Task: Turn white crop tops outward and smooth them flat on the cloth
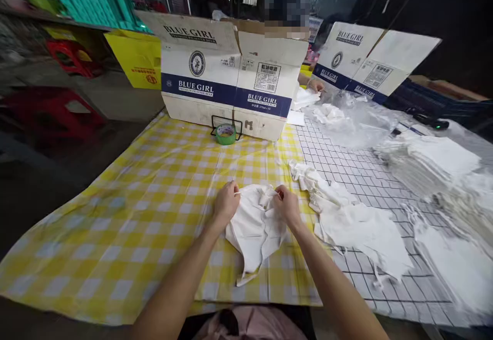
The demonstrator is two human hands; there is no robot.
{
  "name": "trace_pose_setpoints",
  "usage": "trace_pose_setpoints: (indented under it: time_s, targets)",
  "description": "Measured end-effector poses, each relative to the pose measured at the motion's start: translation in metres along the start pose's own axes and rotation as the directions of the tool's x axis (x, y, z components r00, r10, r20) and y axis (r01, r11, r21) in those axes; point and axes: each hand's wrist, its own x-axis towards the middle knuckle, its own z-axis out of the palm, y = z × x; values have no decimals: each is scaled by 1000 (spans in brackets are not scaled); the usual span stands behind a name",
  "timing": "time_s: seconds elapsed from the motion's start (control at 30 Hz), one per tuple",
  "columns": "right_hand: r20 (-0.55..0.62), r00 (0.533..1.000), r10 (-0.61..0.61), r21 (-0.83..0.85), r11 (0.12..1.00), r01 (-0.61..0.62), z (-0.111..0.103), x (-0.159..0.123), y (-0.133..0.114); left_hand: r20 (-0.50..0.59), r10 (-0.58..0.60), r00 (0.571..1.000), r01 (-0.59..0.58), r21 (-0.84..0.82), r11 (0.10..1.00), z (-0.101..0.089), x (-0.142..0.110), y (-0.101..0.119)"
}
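A thin, wrinkled white cloth piece (250,227) lies on the yellow checked cover in front of me, narrowing to a point towards my body. My left hand (227,202) pinches its upper left corner, where a short white cord or edge shows at the fingertips. At the upper right, my right hand (287,204) pinches the cloth's other corner between thumb and fingers. The top edge spans between both hands, with a small folded part near the right one. Just right of my right forearm lies a crumpled heap of similar white cloth pieces (358,227), with loose strings hanging off.
A roll of green tape (225,134) rests by a black wire stand before an upright white-and-blue carton (227,78). Stacked white cloth (435,160) and clear plastic (354,124) cover the right side. Behind the carton, another person's hand (316,85) is near white cloth.
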Motion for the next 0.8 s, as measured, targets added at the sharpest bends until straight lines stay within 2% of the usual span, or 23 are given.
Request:
trace_pose_setpoints:
  time_s: [0.07,0.17,0.23,0.33,0.43,0.47,0.53,0.6,0.67,0.7,0.73,0.8]
  targets:
    - [-66,996,-68,12,998,69,-14,-17,6,-29,-3,1000,2,-4,1000,-12,-12,-1]
    - [-24,979,-201,-4,980,201,-34,-47,17,-19,11,1000,-11,-16,1000,-30,-35,-5]
    - [115,954,-279,-26,959,283,-45,-69,24,31,38,999,-37,-28,999,-40,-55,-12]
    - [373,879,-297,-39,941,335,-60,-98,28,89,39,995,-36,-37,999,-53,-85,-26]
    - [501,819,-278,21,951,309,-73,-112,26,26,-78,997,79,-50,996,-63,-108,-35]
    - [502,823,-266,42,958,284,-76,-114,25,-3,-138,990,138,-64,988,-66,-112,-35]
    - [441,870,-218,50,975,219,-78,-112,23,-28,-277,960,272,-118,955,-70,-118,-28]
    - [338,930,-146,15,989,150,-75,-107,24,34,-404,914,400,-235,886,-70,-119,-13]
    - [234,970,-70,-24,997,78,-68,-101,25,254,-459,851,525,-392,756,-67,-120,5]
    - [196,980,-36,-37,998,44,-64,-98,25,408,-443,798,598,-447,665,-64,-121,15]
    - [168,986,-5,-46,999,13,-60,-95,26,562,-402,723,679,-469,565,-60,-123,25]
    - [136,990,46,-53,998,-39,-53,-91,27,783,-298,545,824,-435,365,-51,-128,43]
